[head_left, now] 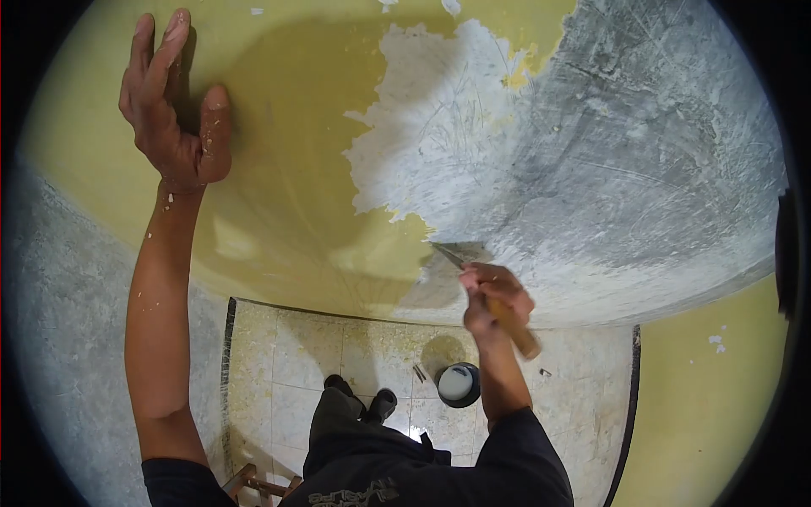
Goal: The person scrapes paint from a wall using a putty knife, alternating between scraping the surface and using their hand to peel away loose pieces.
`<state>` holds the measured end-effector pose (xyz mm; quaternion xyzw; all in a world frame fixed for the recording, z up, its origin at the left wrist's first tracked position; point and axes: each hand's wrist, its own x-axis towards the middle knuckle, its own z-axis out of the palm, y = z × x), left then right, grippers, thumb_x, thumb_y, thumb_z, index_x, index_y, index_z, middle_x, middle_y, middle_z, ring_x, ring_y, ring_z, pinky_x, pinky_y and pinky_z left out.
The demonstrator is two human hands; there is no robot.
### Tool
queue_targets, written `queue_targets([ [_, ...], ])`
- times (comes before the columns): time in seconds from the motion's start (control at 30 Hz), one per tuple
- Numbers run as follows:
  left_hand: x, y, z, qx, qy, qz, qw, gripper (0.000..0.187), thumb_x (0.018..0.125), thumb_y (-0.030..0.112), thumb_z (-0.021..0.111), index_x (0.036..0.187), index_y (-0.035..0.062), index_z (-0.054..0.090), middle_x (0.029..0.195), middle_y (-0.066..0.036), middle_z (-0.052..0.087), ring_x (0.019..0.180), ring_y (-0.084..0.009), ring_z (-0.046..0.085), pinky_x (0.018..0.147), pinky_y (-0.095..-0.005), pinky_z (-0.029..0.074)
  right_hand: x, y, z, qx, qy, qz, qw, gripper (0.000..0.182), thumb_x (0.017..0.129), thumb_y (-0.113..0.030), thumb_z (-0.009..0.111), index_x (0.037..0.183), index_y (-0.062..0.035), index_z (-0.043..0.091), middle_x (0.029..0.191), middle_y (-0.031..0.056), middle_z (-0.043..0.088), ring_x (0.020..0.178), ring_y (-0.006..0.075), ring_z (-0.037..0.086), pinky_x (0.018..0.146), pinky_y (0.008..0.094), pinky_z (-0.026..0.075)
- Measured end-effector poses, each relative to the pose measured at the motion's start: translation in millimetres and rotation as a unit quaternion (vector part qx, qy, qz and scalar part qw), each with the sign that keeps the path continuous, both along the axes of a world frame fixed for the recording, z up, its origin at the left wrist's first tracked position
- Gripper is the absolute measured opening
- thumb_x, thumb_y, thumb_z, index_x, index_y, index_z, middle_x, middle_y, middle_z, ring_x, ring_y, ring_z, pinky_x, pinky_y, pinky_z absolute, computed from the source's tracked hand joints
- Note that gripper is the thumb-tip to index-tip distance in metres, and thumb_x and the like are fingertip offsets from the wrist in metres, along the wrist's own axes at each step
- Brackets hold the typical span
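Note:
My right hand (497, 297) is closed round the wooden handle of a scraper (515, 328). The scraper's thin metal blade points up and left, its tip at the ragged lower edge of the yellow paint (296, 152). Bare grey and white plaster (625, 169) shows to the right of that edge. On the upper left, my left hand (173, 110) is raised near the yellow wall with its fingers apart and holds nothing. Pale paint flakes stick to its fingers and forearm. Whether the palm touches the wall is hard to tell.
On the tiled floor (304, 359) below are a dark bucket (457, 384) with whitish contents, small sticks beside it and scattered paint flakes. A wooden stool or ladder part (253, 483) shows at the bottom left. Grey wall (76, 296) lies at the left.

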<state>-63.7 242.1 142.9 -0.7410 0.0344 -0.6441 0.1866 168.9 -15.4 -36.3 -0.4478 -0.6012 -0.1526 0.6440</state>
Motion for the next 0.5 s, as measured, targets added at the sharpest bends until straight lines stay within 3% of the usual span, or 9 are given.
queue_targets([
  [0.1,-5,2,-3,-0.011,0.011,0.039,0.999,0.045,0.094,0.008,0.049,0.133,-0.0078,0.034,0.140,-0.022,0.034,0.137,-0.0386,0.030,0.112,-0.0482,0.033,5,3,-6,0.080,0.112,-0.020,0.990,0.032,0.078,0.007,0.072,0.088,-0.0049,0.044,0.079,0.0171,0.064,0.072,0.0264,0.067,0.064,0.0402,0.060],
  [0.2,-3,6,0,-0.007,0.006,0.045,0.999,0.046,0.093,0.007,0.049,0.134,-0.0080,0.034,0.140,-0.022,0.034,0.137,-0.0386,0.030,0.111,-0.0481,0.034,0,0,-1,0.005,-0.006,-0.018,1.000,0.032,0.078,0.008,0.071,0.089,-0.0050,0.044,0.079,0.0166,0.065,0.071,0.0268,0.067,0.064,0.0386,0.059],
  [0.27,1,16,-1,0.020,-0.047,-0.025,0.998,0.047,0.087,0.015,0.057,0.129,-0.0040,0.045,0.125,-0.018,0.059,0.132,-0.0389,0.038,0.108,-0.0403,0.031,7,1,-3,0.036,0.100,-0.015,0.994,0.030,0.077,0.008,0.072,0.085,-0.0043,0.045,0.076,0.0166,0.064,0.071,0.0264,0.067,0.066,0.0392,0.059],
  [0.43,-1,17,-2,0.018,-0.049,-0.031,0.998,0.047,0.087,0.014,0.058,0.129,-0.0039,0.045,0.125,-0.018,0.059,0.131,-0.0392,0.039,0.108,-0.0410,0.031,11,-5,-4,0.011,0.057,-0.005,0.998,0.031,0.078,0.010,0.070,0.088,-0.0036,0.044,0.077,0.0170,0.063,0.073,0.0263,0.067,0.068,0.0415,0.059],
  [0.5,0,13,-2,0.022,-0.043,-0.038,0.998,0.048,0.086,0.014,0.058,0.129,-0.0040,0.045,0.126,-0.018,0.059,0.131,-0.0392,0.039,0.107,-0.0412,0.031,11,-1,-3,0.048,0.093,0.004,0.995,0.031,0.077,0.008,0.072,0.086,-0.0040,0.045,0.078,0.0166,0.064,0.072,0.0259,0.067,0.067,0.0386,0.059],
])
